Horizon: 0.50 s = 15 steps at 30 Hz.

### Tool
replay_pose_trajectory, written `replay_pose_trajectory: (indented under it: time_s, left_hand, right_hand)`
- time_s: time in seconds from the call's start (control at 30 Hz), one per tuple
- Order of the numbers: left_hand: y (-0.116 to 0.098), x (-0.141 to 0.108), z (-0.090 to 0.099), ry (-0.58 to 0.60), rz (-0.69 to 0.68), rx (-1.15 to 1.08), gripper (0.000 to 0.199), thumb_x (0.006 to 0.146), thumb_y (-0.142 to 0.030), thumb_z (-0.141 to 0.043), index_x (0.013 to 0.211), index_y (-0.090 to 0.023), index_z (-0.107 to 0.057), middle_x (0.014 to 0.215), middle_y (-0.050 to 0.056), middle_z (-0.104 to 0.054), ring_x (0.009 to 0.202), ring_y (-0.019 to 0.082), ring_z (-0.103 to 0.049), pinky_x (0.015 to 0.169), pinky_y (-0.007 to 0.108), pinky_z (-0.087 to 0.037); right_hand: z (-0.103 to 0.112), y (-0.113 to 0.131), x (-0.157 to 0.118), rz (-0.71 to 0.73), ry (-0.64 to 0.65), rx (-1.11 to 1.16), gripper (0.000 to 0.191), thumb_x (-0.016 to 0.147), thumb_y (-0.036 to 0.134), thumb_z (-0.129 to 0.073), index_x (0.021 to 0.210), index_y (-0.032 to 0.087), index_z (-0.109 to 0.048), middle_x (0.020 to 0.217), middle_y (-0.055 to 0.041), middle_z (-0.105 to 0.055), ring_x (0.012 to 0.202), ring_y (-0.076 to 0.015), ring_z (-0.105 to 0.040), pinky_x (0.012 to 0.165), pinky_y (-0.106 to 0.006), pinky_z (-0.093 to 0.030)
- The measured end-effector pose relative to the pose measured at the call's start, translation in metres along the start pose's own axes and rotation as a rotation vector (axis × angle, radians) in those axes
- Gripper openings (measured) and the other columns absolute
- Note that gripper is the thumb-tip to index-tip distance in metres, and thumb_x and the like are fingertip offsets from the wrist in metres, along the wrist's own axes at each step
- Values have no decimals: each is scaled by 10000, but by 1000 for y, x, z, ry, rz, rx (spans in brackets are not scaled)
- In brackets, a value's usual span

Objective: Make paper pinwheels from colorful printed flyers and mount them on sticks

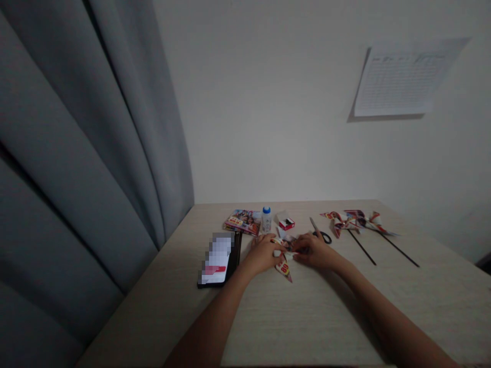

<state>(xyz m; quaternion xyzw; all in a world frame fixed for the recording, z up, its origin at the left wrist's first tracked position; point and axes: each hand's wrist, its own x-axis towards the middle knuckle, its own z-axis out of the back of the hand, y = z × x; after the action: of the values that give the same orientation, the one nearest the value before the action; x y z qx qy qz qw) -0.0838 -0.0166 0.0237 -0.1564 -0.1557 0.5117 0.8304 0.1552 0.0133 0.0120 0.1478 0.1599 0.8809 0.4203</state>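
Note:
Both my hands meet at the table's middle over a folded paper pinwheel (284,261) printed in red, white and yellow with an "80" on one blade. My left hand (263,254) grips its left side, and my right hand (312,250) pinches its centre from the right. Just beyond my right hand lie black-handled scissors (321,234). Two finished-looking paper pinwheels (347,221) (370,221) on black sticks rest to the right. Much of the pinwheel's centre is hidden by my fingers.
Behind my hands stand a white bottle with a blue cap (266,220), a small red-and-white box (286,223) and a printed paper pack (243,222). A smartphone (217,260) lies left on the pale wooden table (307,312), near a grey curtain (76,153).

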Motion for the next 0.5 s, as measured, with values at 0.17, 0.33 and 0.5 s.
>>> replay_pose_trajectory:
  time_s: [0.17, 0.33, 0.5]
  left_hand:
    - [1, 2, 2, -36, -45, -53, 366, 820, -329, -745, 1185, -358, -738, 1420, 42, -537, 1331, 274, -494, 1154, 426, -348]
    - [3, 2, 4, -29, -34, -29, 435, 797, -367, -771, 1228, -365, -716, 1448, 56, -521, 1354, 293, -478, 1157, 446, -347]
    - [6, 2, 4, -14, -24, -6, 481, 783, -366, -790, 1256, -367, -699, 1506, 60, -478, 1420, 294, -411, 1194, 444, -293]
  right_hand:
    - [2, 3, -1, 4, 18, -33, 195, 870, 393, -622, 925, 268, -762, 973, -43, -712, 992, -260, -625, 1103, -589, -226]
    - [3, 4, -1, 5, -1, -37, 206, 874, 401, -620, 938, 269, -763, 993, -54, -718, 1000, -263, -621, 1108, -576, -219]
    - [2, 2, -1, 15, -10, -29, 241, 876, 420, -614, 955, 257, -772, 985, -57, -723, 993, -265, -628, 1071, -543, -285]
